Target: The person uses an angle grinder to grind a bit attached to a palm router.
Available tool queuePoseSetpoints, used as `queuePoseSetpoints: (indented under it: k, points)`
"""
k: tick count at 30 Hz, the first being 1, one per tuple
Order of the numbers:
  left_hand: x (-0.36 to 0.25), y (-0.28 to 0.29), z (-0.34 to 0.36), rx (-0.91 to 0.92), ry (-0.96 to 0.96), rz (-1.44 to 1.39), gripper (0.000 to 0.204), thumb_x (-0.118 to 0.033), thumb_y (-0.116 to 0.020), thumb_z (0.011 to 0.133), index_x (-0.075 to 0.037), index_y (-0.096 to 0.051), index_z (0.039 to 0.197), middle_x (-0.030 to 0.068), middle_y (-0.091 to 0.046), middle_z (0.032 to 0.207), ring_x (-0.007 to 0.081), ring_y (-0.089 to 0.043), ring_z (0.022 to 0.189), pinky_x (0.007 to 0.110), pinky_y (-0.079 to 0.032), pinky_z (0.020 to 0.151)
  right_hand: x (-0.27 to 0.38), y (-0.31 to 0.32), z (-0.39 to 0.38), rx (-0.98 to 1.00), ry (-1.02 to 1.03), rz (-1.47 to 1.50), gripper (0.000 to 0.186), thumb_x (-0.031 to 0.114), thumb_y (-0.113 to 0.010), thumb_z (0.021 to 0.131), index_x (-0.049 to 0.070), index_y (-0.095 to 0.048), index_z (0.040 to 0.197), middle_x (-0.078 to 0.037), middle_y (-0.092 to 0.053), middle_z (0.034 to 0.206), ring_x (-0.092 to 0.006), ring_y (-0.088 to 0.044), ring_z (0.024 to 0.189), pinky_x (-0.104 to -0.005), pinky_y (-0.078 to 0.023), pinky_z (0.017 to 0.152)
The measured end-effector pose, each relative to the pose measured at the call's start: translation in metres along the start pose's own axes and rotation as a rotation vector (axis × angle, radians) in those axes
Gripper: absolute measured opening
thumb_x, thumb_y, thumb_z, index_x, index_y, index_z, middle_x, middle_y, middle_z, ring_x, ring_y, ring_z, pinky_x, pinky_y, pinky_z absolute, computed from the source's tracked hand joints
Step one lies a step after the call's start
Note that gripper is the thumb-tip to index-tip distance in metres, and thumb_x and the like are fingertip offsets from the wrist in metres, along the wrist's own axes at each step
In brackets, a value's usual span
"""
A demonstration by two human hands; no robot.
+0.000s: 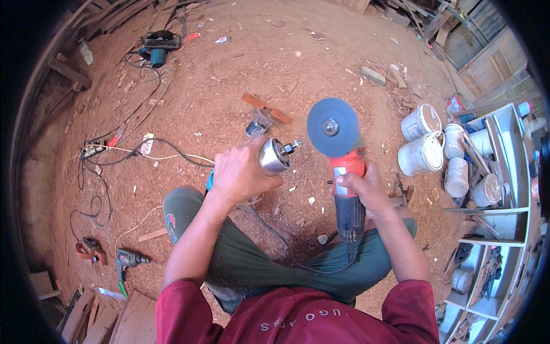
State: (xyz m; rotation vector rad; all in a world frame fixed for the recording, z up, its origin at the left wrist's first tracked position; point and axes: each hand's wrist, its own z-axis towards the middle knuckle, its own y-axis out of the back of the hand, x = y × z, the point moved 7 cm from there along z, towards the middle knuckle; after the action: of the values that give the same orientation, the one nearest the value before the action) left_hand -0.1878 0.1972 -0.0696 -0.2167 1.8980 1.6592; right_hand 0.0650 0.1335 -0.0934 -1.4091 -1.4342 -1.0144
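My left hand (235, 172) is closed round a trim router (274, 158), whose silver motor end and collet point to the right. A bit of blue by the wrist seems part of the same tool. My right hand (371, 188) grips a red and black angle grinder (347, 166) by its body. Its round grey disc (332, 123) faces up, just right of the collet and apart from it. Beyond the left hand, a router base (259, 124) lies on the ground against an orange-brown wooden piece (275, 109). The grinder's cord runs down over my legs.
Wood shavings cover the ground. A circular saw (157, 49) lies far left, with cords and a power strip (93, 149) nearer. A drill (129, 261) and an orange tool (90, 251) lie lower left. White buckets (421, 153) and a shelf (510, 223) stand right.
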Motion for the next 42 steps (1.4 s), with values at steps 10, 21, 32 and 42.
queuePoseSetpoints:
  k: [10,21,32,42]
  points:
    - [0.019,-0.006,0.006,0.158,-0.071,-0.722,0.071,-0.020,-0.083,0.059,-0.001,-0.064,0.125,0.0081,-0.071,0.101,0.0179,-0.066,0.093,0.035,-0.054,0.088,0.019,0.017,-0.006,-0.094,-0.003,0.123,0.050,0.018,-0.072,0.078,-0.004,-0.060,0.122,-0.014,-0.069,0.096,-0.0243,-0.074,0.075,-0.0371,-0.063,0.068]
    - [0.011,-0.019,0.010,0.215,-0.125,-0.579,0.057,-0.020,-0.082,0.057,-0.001,-0.067,0.108,0.0114,-0.070,0.091,0.0209,-0.067,0.086,0.038,-0.054,0.081,0.016,0.003,-0.009,0.019,-0.023,0.122,0.050,0.017,-0.076,0.078,-0.004,-0.058,0.120,-0.011,-0.068,0.093,-0.0215,-0.073,0.076,-0.0348,-0.062,0.067]
    - [0.010,-0.030,0.007,0.296,-0.053,-0.379,0.053,-0.028,-0.082,0.052,-0.003,-0.071,0.098,0.0167,-0.073,0.088,0.0340,-0.070,0.081,0.045,-0.055,0.079,0.009,-0.007,-0.012,0.116,-0.061,0.096,0.043,0.010,-0.078,0.081,0.000,-0.058,0.118,-0.006,-0.065,0.098,-0.0150,-0.067,0.083,-0.0334,-0.058,0.075]
    - [0.011,-0.027,0.007,0.333,-0.056,-0.395,0.054,-0.029,-0.080,0.052,-0.004,-0.071,0.100,0.0175,-0.073,0.089,0.0336,-0.071,0.084,0.044,-0.055,0.080,0.004,-0.010,-0.011,0.135,-0.094,0.081,0.046,0.010,-0.079,0.081,0.000,-0.059,0.120,-0.006,-0.065,0.100,-0.0139,-0.066,0.087,-0.0325,-0.057,0.077]
